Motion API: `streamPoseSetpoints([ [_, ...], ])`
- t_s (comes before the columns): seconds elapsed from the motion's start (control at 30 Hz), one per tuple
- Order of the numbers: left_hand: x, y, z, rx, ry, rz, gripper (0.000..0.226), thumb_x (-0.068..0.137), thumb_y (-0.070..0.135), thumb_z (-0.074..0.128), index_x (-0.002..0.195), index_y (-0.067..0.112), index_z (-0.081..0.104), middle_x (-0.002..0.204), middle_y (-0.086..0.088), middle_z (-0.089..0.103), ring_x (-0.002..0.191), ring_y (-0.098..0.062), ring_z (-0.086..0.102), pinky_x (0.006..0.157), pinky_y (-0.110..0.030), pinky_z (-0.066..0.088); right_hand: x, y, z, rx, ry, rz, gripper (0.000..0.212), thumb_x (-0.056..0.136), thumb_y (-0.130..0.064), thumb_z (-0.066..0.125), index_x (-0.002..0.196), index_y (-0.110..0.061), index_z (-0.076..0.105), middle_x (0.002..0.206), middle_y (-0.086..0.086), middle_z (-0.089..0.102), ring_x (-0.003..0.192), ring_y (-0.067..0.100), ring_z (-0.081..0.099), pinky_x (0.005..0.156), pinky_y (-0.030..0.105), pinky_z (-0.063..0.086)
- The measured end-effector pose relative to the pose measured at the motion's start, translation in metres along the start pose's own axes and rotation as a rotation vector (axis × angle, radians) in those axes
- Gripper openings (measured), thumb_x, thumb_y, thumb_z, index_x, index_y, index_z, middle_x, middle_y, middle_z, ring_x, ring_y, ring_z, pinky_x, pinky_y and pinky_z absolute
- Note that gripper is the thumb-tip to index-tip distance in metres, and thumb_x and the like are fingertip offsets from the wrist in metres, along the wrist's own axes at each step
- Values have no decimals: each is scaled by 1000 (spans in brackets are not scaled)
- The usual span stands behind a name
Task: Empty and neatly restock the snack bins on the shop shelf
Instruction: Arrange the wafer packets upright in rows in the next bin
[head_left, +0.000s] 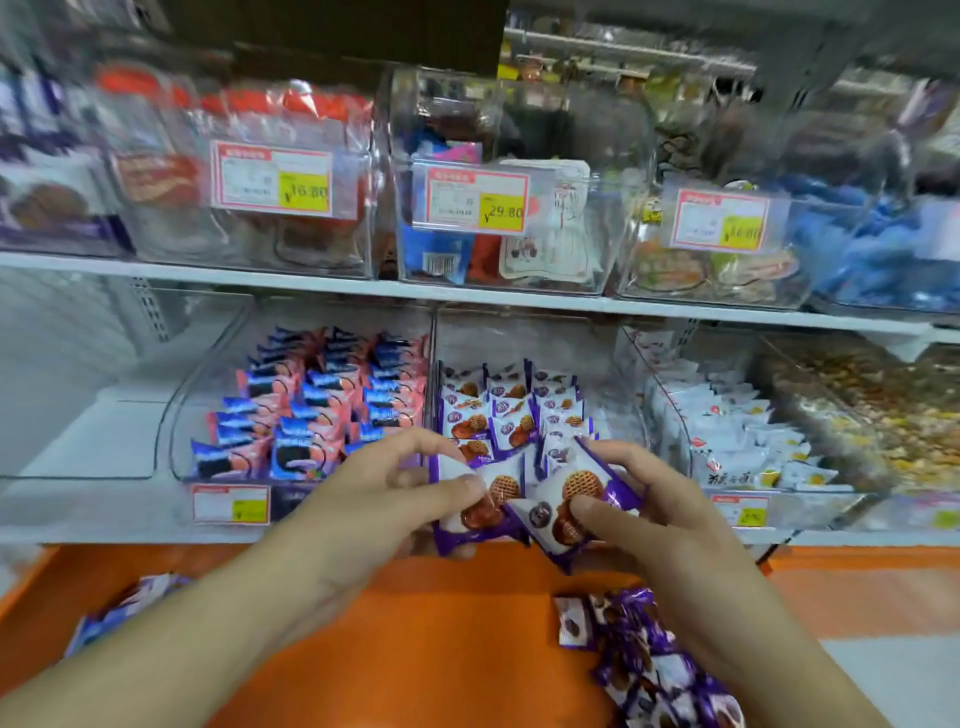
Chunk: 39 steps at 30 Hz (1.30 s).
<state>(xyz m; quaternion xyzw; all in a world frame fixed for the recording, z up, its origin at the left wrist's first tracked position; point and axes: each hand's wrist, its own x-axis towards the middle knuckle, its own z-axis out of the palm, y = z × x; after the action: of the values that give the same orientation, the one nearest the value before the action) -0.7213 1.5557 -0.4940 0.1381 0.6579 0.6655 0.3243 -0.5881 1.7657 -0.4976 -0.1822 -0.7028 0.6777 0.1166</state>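
- We are pinching one purple-and-white waffle packet in our left hand, thumb pressing on its front and the other fingers curling behind it.
- We are gripping a second waffle packet in our right hand, thumb on its face, fingers closing around its upper edge.
- The two packets are touching at their inner corners, hanging just in front of the middle bin.
- At 12 o'clock from our hands, that clear bin is holding upright rows of the same purple packets.
- At 10 o'clock, the left bin is showing neat rows of pink-and-blue packets.
- At 2 o'clock, the right bin is carrying white packets.
- At 5 o'clock, a loose heap of purple packets is lying on the orange surface; a few more are sitting at 8 o'clock, blurred.
- Above, the upper shelf is bearing clear bins with yellow price tags.
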Motion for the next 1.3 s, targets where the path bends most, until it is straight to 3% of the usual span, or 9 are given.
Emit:
streamPoseSetpoints([
  [0.17, 8, -3, 6, 126, -3, 5, 31, 87, 8, 80, 114, 14, 66, 95, 2, 79, 84, -24, 77, 80, -45, 65, 5, -1, -5, -175, -39, -18, 26, 89, -13, 80, 110, -22, 68, 104, 3, 80, 98, 24, 77, 93, 47, 58],
  [0.27, 17, -8, 4, 384, 75, 109, 31, 90, 25, 80, 113, 42, 71, 103, 24, 73, 96, -6, 73, 85, -37, 63, 12, 3, -11, -229, 63, -25, 26, 89, -17, 82, 108, -20, 66, 90, 7, 77, 85, 28, 75, 87, 50, 58],
  [0.37, 28, -12, 4, 551, 125, 194, 26, 89, 33, 81, 106, 51, 71, 114, 25, 70, 100, -1, 70, 93, -39, 58, 20, 8, -19, -206, 149, -15, 21, 90, -16, 81, 105, -18, 66, 89, 5, 78, 88, 28, 76, 86, 50, 59],
  [0.57, 65, -5, 21, 752, 206, 295, 22, 86, 28, 83, 99, 40, 70, 96, 23, 73, 93, 7, 66, 88, -24, 54, 36, 6, -33, -153, 259, -44, 21, 89, -12, 80, 102, -16, 65, 76, -6, 77, 73, 11, 75, 64, 22, 56],
  [0.77, 147, -2, 56, 1056, 258, 258, 21, 87, 18, 78, 92, 32, 64, 103, 9, 71, 89, -12, 67, 74, -26, 52, 49, 9, -48, -107, 305, -58, 19, 91, -11, 79, 101, -11, 64, 72, -3, 75, 70, 14, 76, 65, 29, 58],
  [0.87, 183, -15, 63, 1156, 254, 187, 28, 86, 10, 78, 91, 33, 63, 111, 2, 70, 91, -18, 68, 75, -31, 57, 56, 12, -53, -107, 328, -40, 23, 88, -15, 82, 102, -14, 64, 79, 4, 75, 77, 20, 77, 76, 44, 63],
  [0.97, 203, -26, 64, 1193, 202, 195, 28, 85, 14, 82, 91, 35, 65, 114, 0, 70, 93, -17, 67, 79, -31, 58, 62, 14, -58, -74, 323, -30, 23, 88, -13, 82, 103, -13, 64, 84, 5, 78, 78, 18, 78, 77, 41, 63],
  [1.1, 216, -36, 61, 1105, 171, 228, 27, 84, 14, 85, 101, 31, 74, 117, 3, 73, 98, -15, 69, 93, -31, 56, 65, 16, -62, -10, 307, -42, 20, 88, -6, 80, 101, -9, 65, 82, 3, 79, 74, 16, 78, 60, 18, 56],
  [1.3, 217, -42, 60, 967, 168, 294, 27, 82, 20, 88, 105, 28, 78, 110, 10, 74, 93, -8, 70, 86, -21, 52, 67, 17, -63, 25, 281, -43, 20, 89, -3, 78, 104, -8, 66, 85, 5, 80, 78, 17, 79, 62, 18, 57],
])
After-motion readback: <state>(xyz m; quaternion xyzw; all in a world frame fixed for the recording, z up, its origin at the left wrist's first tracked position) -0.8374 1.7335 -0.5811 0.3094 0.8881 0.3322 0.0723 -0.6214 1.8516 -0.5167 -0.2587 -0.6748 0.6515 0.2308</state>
